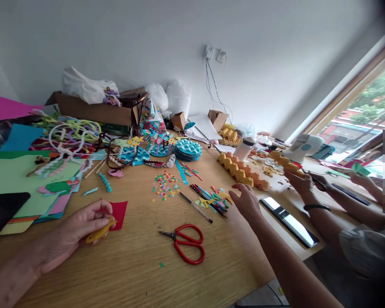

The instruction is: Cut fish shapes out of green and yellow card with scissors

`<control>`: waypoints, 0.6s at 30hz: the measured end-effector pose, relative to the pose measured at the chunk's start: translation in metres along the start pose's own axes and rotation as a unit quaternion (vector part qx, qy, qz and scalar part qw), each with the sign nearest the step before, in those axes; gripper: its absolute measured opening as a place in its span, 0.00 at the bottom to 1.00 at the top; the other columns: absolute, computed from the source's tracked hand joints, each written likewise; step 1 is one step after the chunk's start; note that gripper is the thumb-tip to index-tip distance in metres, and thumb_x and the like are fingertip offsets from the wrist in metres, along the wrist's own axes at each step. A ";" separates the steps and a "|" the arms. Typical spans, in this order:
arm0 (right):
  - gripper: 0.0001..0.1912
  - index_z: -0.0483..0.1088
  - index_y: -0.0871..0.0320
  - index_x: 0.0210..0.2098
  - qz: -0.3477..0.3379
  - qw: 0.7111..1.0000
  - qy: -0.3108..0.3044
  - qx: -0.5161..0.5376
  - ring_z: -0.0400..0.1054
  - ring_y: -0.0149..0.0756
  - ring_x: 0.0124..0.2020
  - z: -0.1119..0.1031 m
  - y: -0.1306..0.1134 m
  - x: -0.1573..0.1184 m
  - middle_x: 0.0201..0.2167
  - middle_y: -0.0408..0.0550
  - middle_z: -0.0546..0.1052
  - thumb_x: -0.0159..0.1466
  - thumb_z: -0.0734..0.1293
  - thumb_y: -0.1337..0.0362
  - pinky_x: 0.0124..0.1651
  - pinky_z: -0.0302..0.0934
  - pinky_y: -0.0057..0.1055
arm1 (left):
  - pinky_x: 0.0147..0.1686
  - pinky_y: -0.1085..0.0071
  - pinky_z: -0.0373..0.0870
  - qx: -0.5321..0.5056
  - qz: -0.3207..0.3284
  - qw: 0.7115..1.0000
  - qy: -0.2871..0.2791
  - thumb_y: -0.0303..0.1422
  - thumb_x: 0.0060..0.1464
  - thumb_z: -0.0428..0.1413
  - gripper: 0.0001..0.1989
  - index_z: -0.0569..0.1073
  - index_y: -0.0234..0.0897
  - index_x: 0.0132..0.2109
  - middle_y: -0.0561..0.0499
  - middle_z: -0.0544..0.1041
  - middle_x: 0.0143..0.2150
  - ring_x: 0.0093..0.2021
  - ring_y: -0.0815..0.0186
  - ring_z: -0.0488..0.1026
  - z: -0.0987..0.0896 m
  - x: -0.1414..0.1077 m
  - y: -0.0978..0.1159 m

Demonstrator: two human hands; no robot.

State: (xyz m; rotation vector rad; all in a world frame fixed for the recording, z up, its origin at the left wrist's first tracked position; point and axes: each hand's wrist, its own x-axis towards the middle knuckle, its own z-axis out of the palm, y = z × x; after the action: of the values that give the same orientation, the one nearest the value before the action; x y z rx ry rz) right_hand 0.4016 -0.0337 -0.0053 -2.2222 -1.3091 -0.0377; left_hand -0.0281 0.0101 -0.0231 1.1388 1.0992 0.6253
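Note:
My left hand (91, 220) is closed on a small yellow fish-shaped piece (99, 233), pinched between thumb and fingers at the table's left front. Behind those fingers shows a piece of red paper (119, 214); whether it is held or lies on the table I cannot tell. My right hand (246, 202) hovers with curved, parted fingers beside a heap of coloured paper scraps (213, 196), and nothing shows in it. Red-handled scissors (188, 243) lie between my hands. A pen (195, 207) and several dark pencils (208, 199) rest near the scraps.
Egg-carton strips (235, 169) stand beyond my right hand, near a white bottle (244, 149) and a phone (290, 222). A co-worker's hand (300, 184) holds another carton strip at right. Confetti dots (165, 186), blue scalloped discs (188, 149) and coloured sheets (16, 179) lie farther back and left.

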 end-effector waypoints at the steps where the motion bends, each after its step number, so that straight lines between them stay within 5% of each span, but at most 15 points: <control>1: 0.10 0.68 0.62 0.37 -0.022 1.000 -0.009 0.009 0.63 0.46 0.45 -0.001 -0.013 -0.003 0.43 0.58 0.69 0.56 0.62 0.65 0.45 0.56 0.38 | 0.25 0.74 0.59 -0.007 0.029 0.999 0.013 0.39 0.42 0.61 0.12 0.68 0.43 0.33 0.57 0.72 0.26 0.26 0.68 0.66 0.001 0.001 -0.001; 6: 0.06 0.70 0.58 0.30 -0.167 0.971 -0.155 0.077 0.67 0.31 0.31 0.005 -0.105 -0.040 0.30 0.44 0.74 0.58 0.62 0.67 0.35 0.60 0.24 | 0.30 0.70 0.65 0.010 0.071 0.997 0.031 0.35 0.43 0.60 0.14 0.71 0.41 0.40 0.52 0.76 0.30 0.31 0.63 0.73 0.005 0.007 -0.006; 9: 0.07 0.71 0.58 0.32 -0.257 0.901 -0.316 0.152 0.66 0.27 0.28 0.017 -0.161 -0.069 0.27 0.42 0.74 0.59 0.61 0.68 0.30 0.57 0.21 | 0.36 0.70 0.67 0.066 0.124 0.990 0.020 0.34 0.45 0.59 0.17 0.70 0.42 0.45 0.51 0.76 0.33 0.36 0.62 0.74 0.002 0.011 -0.010; 11: 0.08 0.72 0.60 0.33 -0.266 0.875 -0.371 0.158 0.64 0.27 0.26 0.029 -0.189 -0.084 0.27 0.43 0.74 0.60 0.62 0.65 0.28 0.55 0.22 | 0.38 0.70 0.68 0.106 0.178 0.978 0.033 0.34 0.47 0.57 0.18 0.69 0.43 0.48 0.51 0.76 0.36 0.38 0.63 0.74 0.000 0.012 -0.011; 18: 0.06 0.68 0.60 0.21 -0.215 0.823 -0.454 0.265 0.55 0.24 0.20 0.078 -0.222 -0.101 0.17 0.37 0.65 0.55 0.64 0.69 0.23 0.47 0.22 | 0.38 0.68 0.70 0.185 0.239 0.950 0.074 0.32 0.48 0.54 0.19 0.70 0.42 0.50 0.50 0.77 0.37 0.37 0.61 0.75 0.008 0.006 -0.007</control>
State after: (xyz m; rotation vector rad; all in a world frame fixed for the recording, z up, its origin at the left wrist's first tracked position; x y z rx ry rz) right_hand 0.1489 0.0045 -0.0020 -1.4064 -1.9564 1.1979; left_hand -0.0195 0.0100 -0.0314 1.7341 1.0990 0.9165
